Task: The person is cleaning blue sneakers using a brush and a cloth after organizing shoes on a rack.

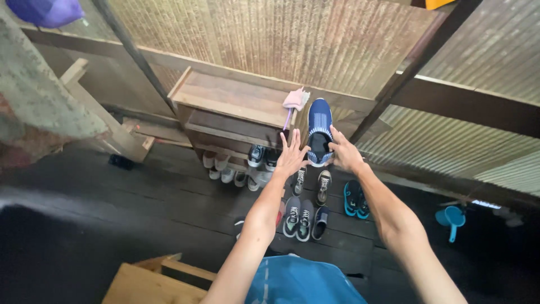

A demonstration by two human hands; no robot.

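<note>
**Both hands on a blue shoe at the rack**

Your right hand (344, 153) grips the blue knit shoe (319, 130) at its heel end, fingers curled against the dark collar at about 4 o'clock of the shoe. Your left hand (291, 155) is spread open, fingers fanned and pointing up, its fingertips at the shoe's 8 o'clock edge; from this angle it looks to be touching or just brushing the shoe, though you cannot tell for sure. The shoe is held toe-up, its sole away from you, just beside the right end of the wooden shoe rack (230, 98).

A pink cloth item (294, 99) lies on the rack's top board at its right corner, at 10 o'clock from the shoe. On the lower shelf sits a dark sneaker pair (263, 156), just left of your left hand. White shoes (225, 169) line up at the rack's foot.

On the dark plank floor (140, 208), below your hands at 6 o'clock, stand a grey sneaker pair (298, 217) and beyond them a black lace-up pair (312, 183). A teal shoe pair (355, 199) lies at 4 o'clock from the grey ones, under your right forearm. A turquoise scoop (451, 218) rests far off at 3 o'clock.
</note>
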